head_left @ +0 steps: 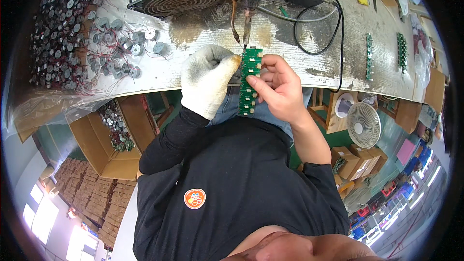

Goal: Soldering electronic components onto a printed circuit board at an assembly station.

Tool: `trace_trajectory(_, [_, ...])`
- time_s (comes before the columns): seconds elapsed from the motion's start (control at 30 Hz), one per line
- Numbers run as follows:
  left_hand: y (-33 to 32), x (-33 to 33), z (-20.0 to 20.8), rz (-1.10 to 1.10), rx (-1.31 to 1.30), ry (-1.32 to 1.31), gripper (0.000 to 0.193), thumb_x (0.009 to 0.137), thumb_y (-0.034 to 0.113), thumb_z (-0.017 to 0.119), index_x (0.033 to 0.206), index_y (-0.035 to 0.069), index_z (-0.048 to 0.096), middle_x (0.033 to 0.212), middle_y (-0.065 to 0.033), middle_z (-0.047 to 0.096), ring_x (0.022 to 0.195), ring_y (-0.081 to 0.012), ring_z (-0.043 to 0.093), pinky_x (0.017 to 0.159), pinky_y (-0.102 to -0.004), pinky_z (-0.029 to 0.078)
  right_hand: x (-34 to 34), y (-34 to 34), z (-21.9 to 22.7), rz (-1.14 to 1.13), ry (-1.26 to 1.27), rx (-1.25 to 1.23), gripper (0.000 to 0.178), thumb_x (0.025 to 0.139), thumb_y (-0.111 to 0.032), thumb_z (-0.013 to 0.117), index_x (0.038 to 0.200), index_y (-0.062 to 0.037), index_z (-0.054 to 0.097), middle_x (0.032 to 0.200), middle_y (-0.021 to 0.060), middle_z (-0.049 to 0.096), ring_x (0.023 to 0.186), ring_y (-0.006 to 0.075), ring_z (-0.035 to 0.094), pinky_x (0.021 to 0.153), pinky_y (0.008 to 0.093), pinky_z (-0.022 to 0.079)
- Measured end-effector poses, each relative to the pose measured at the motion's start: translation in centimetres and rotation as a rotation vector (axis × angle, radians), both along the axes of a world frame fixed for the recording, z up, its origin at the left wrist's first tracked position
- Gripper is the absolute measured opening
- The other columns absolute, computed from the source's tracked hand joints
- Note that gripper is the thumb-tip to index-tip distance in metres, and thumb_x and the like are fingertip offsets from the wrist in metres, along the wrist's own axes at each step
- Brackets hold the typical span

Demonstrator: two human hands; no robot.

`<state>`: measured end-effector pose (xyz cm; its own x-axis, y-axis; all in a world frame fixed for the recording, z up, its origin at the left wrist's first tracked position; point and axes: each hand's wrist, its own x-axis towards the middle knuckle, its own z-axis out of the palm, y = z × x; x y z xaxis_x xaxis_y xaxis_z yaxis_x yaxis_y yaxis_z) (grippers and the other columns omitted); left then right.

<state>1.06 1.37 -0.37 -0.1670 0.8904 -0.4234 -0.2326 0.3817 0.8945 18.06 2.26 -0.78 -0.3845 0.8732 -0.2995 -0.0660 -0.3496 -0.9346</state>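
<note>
A long green circuit board strip [248, 94] with several small white connectors stands out over the table's front edge. My bare right hand [278, 87] grips it from the right, thumb on its face and fingers behind. On the other side my left hand [208, 75], in a white glove with stained fingertips, is closed in a pinch at the board's upper left edge. What it pinches is too small to make out. Just above the board's top end points the tip of a soldering iron [246, 29], with a thin feed tube [234, 19] beside it.
Many small round motors [60, 34] with red wires heap on the left, with a looser group [118, 43] nearer. A black fan [179, 0] stands behind. A black cable [342, 43] loops on the right, before more green board strips [369, 55]. An open carton [108, 140] stands below left.
</note>
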Motion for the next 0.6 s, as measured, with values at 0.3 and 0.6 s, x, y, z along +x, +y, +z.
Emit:
trace_trajectory(0.3, [0.36,-0.11,0.39,-0.015,0.056,0.127,0.012,0.081,0.009,0.066,0.081,-0.002,0.063,0.072,-0.0047,0.062,0.067,-0.0096,0.057,0.060,-0.0247,0.046,-0.13,0.23,0.47,-0.010,0.016,0.006,0.025,0.086,0.001,0.063,0.108,0.0016,0.050,0.087,0.0024,0.061,0.063,0.0008,0.054,0.053,0.0167,0.040])
trace_trajectory(0.6, [-0.13,0.42,-0.28,0.031,-0.007,0.047,0.011,0.081,0.008,0.066,0.080,-0.002,0.064,0.072,-0.0043,0.062,0.065,-0.0086,0.056,0.059,-0.0250,0.045,0.35,-0.07,-0.36,0.017,-0.034,0.018,0.024,0.086,0.000,0.064,0.106,0.0011,0.051,0.083,0.0016,0.062,0.060,0.0005,0.052,0.050,0.0173,0.037])
